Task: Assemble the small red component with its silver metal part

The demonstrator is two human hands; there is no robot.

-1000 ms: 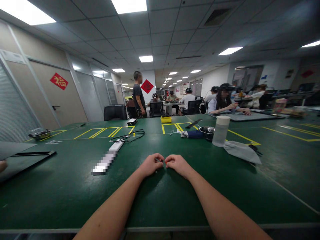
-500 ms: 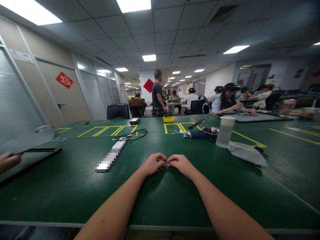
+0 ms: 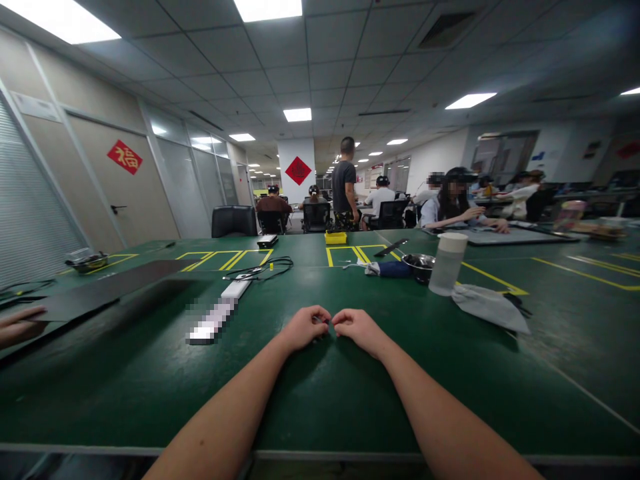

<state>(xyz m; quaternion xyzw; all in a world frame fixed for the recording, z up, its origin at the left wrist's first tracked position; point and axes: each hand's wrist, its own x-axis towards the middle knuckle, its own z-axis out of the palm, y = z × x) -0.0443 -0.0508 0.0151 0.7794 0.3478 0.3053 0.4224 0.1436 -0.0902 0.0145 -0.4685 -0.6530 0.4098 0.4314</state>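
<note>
My left hand (image 3: 307,327) is closed in a pinch above the middle of the green table (image 3: 345,407). Close beside it on the right, my right hand (image 3: 356,328) is pinched too, the fingertips of both almost meeting. Whatever small things lie between the fingers are too small and hidden to make out. Left of my hands, a white strip-like object (image 3: 236,288), partly pixelated, lies on the table with a black cable (image 3: 280,267) at its far end.
On the right are a translucent bottle (image 3: 448,263), a metal bowl (image 3: 421,267), a dark blue pouch (image 3: 391,269) and a grey cloth bag (image 3: 487,308). A yellow tray (image 3: 335,238) sits at the far edge. At left, another person's hand (image 3: 20,325) holds a dark sheet (image 3: 115,287).
The dark sheet at left has swung down and further over the table. The standing person has moved right. My hands have barely moved; the red bit at my right fingertips no longer shows.
</note>
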